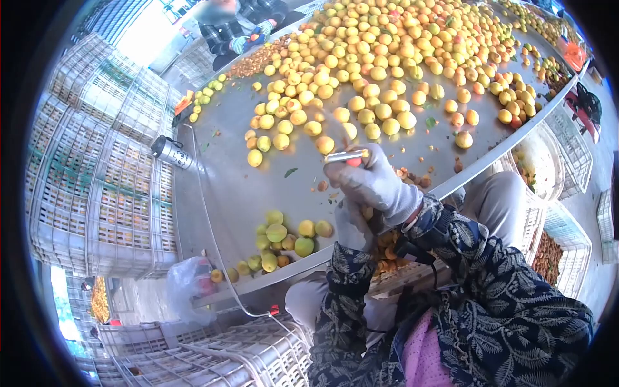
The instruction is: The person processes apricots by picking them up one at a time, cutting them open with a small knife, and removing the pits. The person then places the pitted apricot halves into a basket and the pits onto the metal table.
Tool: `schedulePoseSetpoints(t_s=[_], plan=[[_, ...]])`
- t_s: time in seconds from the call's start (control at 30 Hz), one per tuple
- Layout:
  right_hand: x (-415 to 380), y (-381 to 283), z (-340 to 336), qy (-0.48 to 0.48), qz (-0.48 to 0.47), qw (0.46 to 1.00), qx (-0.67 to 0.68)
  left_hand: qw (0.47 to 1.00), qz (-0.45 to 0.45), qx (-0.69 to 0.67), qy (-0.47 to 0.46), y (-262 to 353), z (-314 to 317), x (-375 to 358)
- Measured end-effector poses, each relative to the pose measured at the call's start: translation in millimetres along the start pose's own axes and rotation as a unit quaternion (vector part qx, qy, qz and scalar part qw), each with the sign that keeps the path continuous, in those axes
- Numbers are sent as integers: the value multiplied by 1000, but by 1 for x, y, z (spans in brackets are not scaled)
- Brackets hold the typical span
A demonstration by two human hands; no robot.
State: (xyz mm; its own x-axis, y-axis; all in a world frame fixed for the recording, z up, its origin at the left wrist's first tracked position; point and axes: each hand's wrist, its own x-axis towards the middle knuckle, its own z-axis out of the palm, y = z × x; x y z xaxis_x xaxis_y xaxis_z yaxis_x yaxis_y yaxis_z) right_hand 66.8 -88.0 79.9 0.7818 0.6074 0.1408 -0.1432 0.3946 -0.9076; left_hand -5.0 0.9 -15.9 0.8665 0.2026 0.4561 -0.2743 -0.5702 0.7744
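My right hand (380, 187), in a pale grey glove, is closed around a short metal tool (343, 156) over the metal table. A reddish bit shows beside the tool. Just below and partly behind it is my left hand (353, 227), also gloved; its fingers are mostly hidden. Yellow-orange fruits (324, 144) lie beyond the tool. A group of greener fruits (276, 233) sits left of my hands. Small peel or fruit scraps (412, 177) lie right of my right hand, near the table edge.
Fruit is heaped on the metal table (222, 145). Stacked plastic crates (103, 168) stand left, with a metal flask (172, 153) beside them. A wire (211, 226) crosses the near-left table edge. Another person's gloved hand (256, 35) is at the far side. Crates (570, 242) stand right.
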Motion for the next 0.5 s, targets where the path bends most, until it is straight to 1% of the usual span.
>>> schedulePoseSetpoints(t_s=[0.03, 0.07, 0.13, 0.2, 0.27, 0.3, 0.37, 0.4, 0.47, 0.5], plan=[[7, 11, -1, -10, -8, 999, -37, 999, -12, -22, -22, -1, -1, -2], [8, 13, -4, -8, -7, 999, -37, 999, -13, -23, -24, -3, -4, -4], [8, 14, -7, -44, 39, 998, -4, 993, -20, -43, -112, 5, -14, -6], [5, 15, -9, -51, 47, 998, 9, 994, -13, -30, -101, 10, -14, -13], [0, 8, -8, -79, 65, 990, 96, 996, 0, -15, -91, 17, -17, -13], [-1, 9, -9, -78, 65, 990, 97, 995, -1, -31, -97, 23, -18, -12], [0, 15, -17, -82, 79, 980, 160, 993, -2, -48, -104, 25, -15, -11], [1, 17, -20, -82, 78, 981, 161, 992, -18, -47, -112, 21, -12, -7], [5, 18, -29, -93, 63, 965, 239, 991, -32, -47, -117, 17, -7, -2], [12, 25, -29, 35, -11, 995, 89, 991, -58, -60, -104, 16, -4, 0]])
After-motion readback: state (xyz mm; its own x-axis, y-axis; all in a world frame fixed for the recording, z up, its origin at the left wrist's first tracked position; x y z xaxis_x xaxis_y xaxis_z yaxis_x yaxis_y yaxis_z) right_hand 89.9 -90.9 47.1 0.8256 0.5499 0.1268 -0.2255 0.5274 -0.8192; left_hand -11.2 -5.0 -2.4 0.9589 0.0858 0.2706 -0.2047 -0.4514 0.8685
